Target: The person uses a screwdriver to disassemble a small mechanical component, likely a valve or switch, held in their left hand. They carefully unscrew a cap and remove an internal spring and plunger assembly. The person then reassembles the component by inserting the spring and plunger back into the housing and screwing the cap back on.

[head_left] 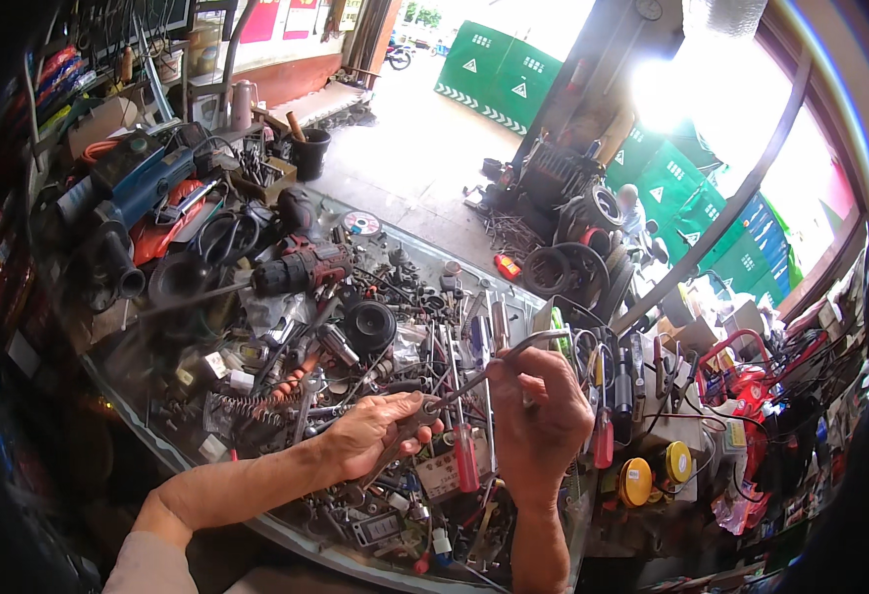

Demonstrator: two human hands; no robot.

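My left hand (375, 436) grips a flat metal piece (419, 416), perhaps a wrench, that slants down under my fingers. My right hand (538, 421) is closed around a long dark bent metal bar (479, 376); its lower end meets the piece at my left fingertips, and its bent top sticks out past my knuckles. Beneath both hands lies a dense litter of small metal parts, cables and fittings on a glass-topped bench (157, 426). Screwdrivers with red handles (466, 465) lie between and beside my hands.
A cordless drill (301, 267) and an angle grinder (137, 193) sit in the clutter at the back left. Stacked wheels (573, 267), red-handled tools and yellow round tins (635, 483) are to the right. Beyond the doorway stand green barriers (484, 74) and a partly hidden person (630, 208).
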